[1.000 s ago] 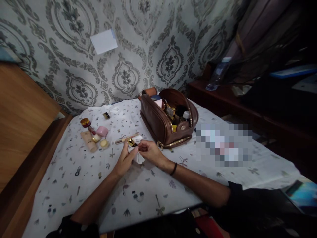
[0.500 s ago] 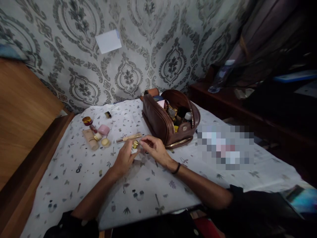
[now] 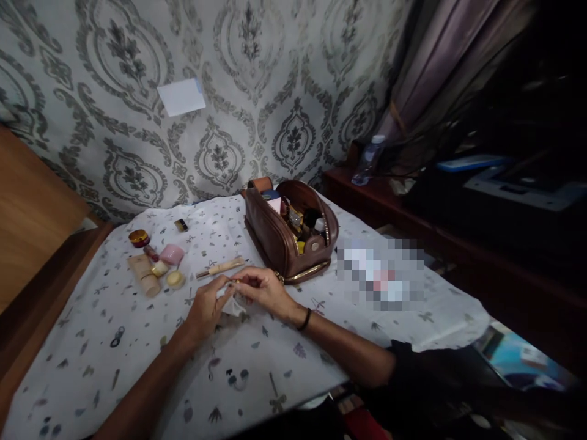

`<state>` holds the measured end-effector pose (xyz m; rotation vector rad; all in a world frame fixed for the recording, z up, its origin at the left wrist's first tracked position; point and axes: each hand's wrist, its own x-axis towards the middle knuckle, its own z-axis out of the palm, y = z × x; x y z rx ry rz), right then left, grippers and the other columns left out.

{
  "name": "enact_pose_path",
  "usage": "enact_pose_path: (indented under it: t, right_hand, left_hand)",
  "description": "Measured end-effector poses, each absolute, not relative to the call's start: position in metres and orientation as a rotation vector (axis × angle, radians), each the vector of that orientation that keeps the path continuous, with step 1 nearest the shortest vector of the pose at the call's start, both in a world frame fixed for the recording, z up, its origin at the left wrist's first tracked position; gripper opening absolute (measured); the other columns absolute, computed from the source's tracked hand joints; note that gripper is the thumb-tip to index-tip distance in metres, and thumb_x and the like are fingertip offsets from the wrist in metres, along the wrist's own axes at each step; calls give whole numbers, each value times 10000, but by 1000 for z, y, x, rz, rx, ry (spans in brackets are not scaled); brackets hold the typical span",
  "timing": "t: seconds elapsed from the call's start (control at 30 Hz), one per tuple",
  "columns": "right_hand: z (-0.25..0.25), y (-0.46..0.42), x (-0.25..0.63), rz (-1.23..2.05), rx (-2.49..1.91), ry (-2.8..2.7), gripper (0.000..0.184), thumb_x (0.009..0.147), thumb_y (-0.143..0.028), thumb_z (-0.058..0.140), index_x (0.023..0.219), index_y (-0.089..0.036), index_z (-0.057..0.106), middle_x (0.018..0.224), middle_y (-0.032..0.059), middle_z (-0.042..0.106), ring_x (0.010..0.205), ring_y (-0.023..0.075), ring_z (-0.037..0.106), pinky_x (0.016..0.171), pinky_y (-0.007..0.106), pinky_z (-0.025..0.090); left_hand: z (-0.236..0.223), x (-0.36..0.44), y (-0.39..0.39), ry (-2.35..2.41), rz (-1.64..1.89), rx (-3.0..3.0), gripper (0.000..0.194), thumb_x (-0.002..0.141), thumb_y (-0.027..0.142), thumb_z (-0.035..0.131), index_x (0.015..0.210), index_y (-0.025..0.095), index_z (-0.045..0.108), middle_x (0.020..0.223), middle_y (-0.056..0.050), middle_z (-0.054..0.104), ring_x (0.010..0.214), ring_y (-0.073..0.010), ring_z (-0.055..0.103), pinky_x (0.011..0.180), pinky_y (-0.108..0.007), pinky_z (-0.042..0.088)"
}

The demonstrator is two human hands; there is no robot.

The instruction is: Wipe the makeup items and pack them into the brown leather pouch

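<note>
My left hand (image 3: 206,305) and my right hand (image 3: 261,292) meet over the middle of the white patterned tablecloth (image 3: 137,360). Both are closed around a small gold object (image 3: 236,282) wrapped in a white tissue (image 3: 230,304); only a sliver of gold shows between the fingers. A black band circles my right wrist. Just beyond the hands lies a slim beige tube (image 3: 220,267). The open brown leather cosmetic bag (image 3: 279,235), holding several small items, stands a little further back and to the right.
Small cosmetics lie at the left: a gold-lidded jar (image 3: 138,237), a pink compact (image 3: 172,253), a beige tube (image 3: 143,275), a round yellow pot (image 3: 175,279), a tiny dark item (image 3: 181,225). A wooden headboard (image 3: 32,208) is left, a dark shelf with a bottle (image 3: 367,162) right.
The camera has swung right and down, so everything sits further left. My hands have closed tighter over the tissue and gold object, which now shows less.
</note>
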<state>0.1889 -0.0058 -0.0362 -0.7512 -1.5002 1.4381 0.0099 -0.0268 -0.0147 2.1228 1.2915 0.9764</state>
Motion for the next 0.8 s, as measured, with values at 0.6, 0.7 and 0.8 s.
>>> enact_pose_path:
  t: [0.6, 0.7, 0.8]
  right_hand:
    - [-4, -25, 229, 795, -669, -1792, 279, 974, -411, 585, 1026, -165, 706, 959, 81, 727, 870, 164, 676, 803, 263, 523]
    - [1, -32, 235, 896, -750, -1714, 249, 959, -405, 603, 929, -167, 668, 795, 20, 673, 718, 131, 627, 686, 233, 493]
    - [12, -40, 240, 1030, -815, -1597, 234, 956, -395, 600, 880, -173, 615, 650, -49, 554, 570, 90, 533, 568, 203, 430]
  left_hand:
    - [16, 59, -27, 1324, 797, 1100, 607, 706, 799, 618, 790, 200, 571, 488, 82, 455, 367, -108, 393, 348, -220, 295]
    - [25, 64, -27, 1362, 861, 1445, 546, 857, 726, 487, 737, 197, 552, 531, 54, 484, 425, -114, 447, 396, -225, 351]
    - [37, 66, -27, 1378, 1026, 1987, 388, 969, 481, 452, 733, 195, 566, 610, 28, 557, 546, -123, 540, 529, -230, 439]
